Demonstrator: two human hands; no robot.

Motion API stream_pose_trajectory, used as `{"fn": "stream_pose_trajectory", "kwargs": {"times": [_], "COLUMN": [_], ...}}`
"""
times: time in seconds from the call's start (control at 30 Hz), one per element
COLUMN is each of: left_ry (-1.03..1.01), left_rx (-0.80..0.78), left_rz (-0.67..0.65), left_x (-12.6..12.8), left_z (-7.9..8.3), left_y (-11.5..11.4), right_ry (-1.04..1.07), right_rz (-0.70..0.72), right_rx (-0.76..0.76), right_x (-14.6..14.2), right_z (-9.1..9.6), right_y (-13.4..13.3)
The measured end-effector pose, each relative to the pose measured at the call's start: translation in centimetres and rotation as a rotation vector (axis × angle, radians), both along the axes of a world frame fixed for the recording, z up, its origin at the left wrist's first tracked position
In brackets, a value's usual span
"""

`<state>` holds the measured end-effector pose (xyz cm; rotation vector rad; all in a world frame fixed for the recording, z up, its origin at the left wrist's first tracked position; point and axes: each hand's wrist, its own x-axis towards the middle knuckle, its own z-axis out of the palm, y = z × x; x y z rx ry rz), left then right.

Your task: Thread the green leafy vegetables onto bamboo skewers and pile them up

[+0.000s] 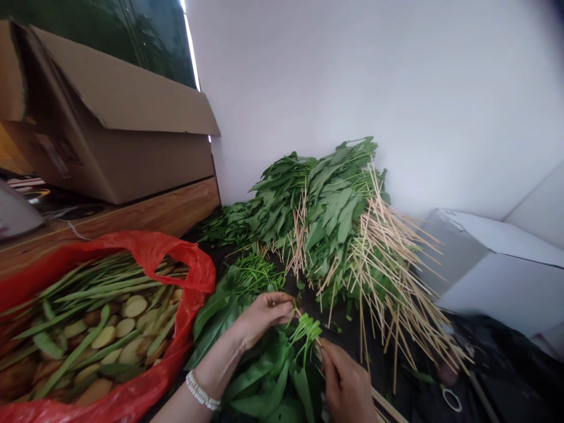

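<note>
Between my hands is a thin wooden skewer with a bunch of green leaf stems threaded across it. My left hand, a beaded bracelet on its wrist, is closed in a pinch at the skewer's far end. My right hand is closed round the skewer on the near side of the stems. Broad green leaves hang from the stems below my hands. Loose leafy greens lie left of my left hand, on a black sheet.
Skewered greens are heaped against the white wall, their bare skewers sticking out rightward. A red plastic bag of long beans and sliced potatoes stands left. A cardboard box sits on a wooden surface; a white box is right.
</note>
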<state>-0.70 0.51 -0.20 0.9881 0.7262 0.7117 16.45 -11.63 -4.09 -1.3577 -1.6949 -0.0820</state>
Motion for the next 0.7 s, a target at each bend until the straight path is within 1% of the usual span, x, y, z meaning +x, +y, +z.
{"fn": "stream_pose_trajectory", "kwargs": {"times": [0.1,0.2,0.33,0.57,0.7], "left_ry": [0.006,0.011,0.052,0.180,0.198], "left_rx": [-0.026,-0.007,0.069,0.253,0.281], "left_rz": [0.026,0.055,0.058,0.012,-0.009], "left_x": [-0.1,-0.1,-0.1,-0.2,-0.2], "left_z": [-0.2,-0.8,-1.1,-0.6,-0.5], "left_y": [0.2,0.4,0.6,0.8,0.7], "right_ry": [-0.009,-0.017,-0.049,-0.033,-0.033], "right_rz": [-0.002,-0.002,-0.004,0.021,0.019], "right_rx": [0.000,0.021,0.028,-0.010,-0.003], "right_x": [0.0,-0.1,-0.1,0.0,-0.1], "right_z": [0.2,0.3,0.2,-0.1,-0.2], "right_y": [0.0,0.0,-0.1,-0.2,-0.2]}}
